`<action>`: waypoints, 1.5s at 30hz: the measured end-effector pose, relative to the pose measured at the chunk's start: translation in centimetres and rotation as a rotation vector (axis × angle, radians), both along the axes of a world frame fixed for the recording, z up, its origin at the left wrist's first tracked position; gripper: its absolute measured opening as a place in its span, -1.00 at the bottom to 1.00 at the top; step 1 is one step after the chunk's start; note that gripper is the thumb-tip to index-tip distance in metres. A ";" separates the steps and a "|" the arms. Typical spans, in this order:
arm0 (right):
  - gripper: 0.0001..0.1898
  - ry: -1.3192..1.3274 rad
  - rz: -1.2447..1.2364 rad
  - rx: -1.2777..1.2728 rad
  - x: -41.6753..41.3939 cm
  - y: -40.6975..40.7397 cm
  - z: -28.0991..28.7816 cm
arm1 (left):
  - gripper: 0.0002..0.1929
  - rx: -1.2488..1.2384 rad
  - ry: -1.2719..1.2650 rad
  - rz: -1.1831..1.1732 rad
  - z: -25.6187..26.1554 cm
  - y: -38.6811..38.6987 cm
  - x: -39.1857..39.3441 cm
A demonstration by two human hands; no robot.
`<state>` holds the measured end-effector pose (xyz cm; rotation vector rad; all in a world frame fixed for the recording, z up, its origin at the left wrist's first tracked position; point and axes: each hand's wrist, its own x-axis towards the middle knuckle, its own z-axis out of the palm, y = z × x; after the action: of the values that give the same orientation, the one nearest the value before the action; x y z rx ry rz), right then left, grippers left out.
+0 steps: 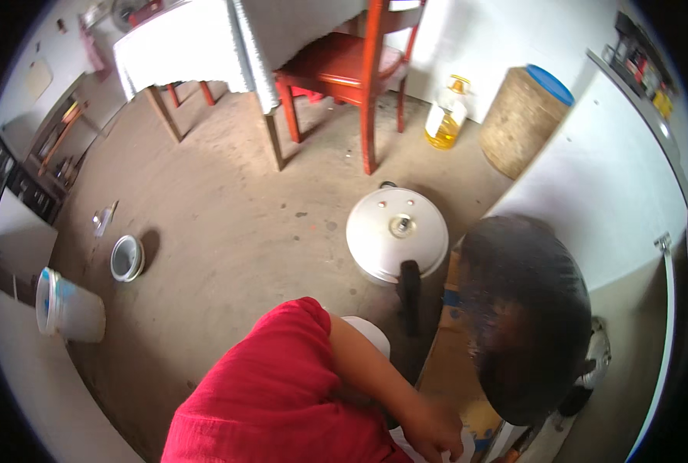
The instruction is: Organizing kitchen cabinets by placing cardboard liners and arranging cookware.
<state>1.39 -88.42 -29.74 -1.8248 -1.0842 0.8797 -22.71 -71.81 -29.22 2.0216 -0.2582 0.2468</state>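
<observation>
My left hand (434, 428), on a bare forearm below a red sleeve (274, 382), reaches down near the bottom edge. Its fingers bend over a white sheet-like thing (467, 444); whether they grip it is hidden. Just right of it, a dark wok (529, 318) is tilted up on its side in front of a cardboard piece (448, 364). Its handle (515, 450) runs down to the bottom edge. A small skin-toned patch there may be my right hand, but too little shows to tell. A lidded pressure cooker (379, 231) stands on the floor ahead, its black handle (409, 295) towards me.
An open white cabinet door (599, 173) rises on the right. Beyond are a drum with a blue lid (518, 121), an oil jug (445, 124), a red wooden chair (332, 63) and a cloth-covered table (182, 52). A bowl (127, 258) and an overturned bucket (77, 312) lie left.
</observation>
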 end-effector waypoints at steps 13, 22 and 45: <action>-0.75 -0.028 0.656 0.010 -16.7 25.8 -5.7 | -0.87 -0.174 -0.807 0.529 7.2 1.6 -5.8; -0.73 -0.210 0.860 0.020 -30.5 27.9 -17.6 | -0.85 -0.116 -0.603 0.730 5.7 5.4 -9.1; -0.59 -0.507 1.037 0.150 -29.9 41.1 -13.3 | -0.80 -0.264 -0.572 0.677 4.9 8.4 -11.6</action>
<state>-28.46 -47.28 -43.03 -1.3128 -2.4469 0.8427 -34.32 -63.39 -24.31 1.6753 0.1183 1.2226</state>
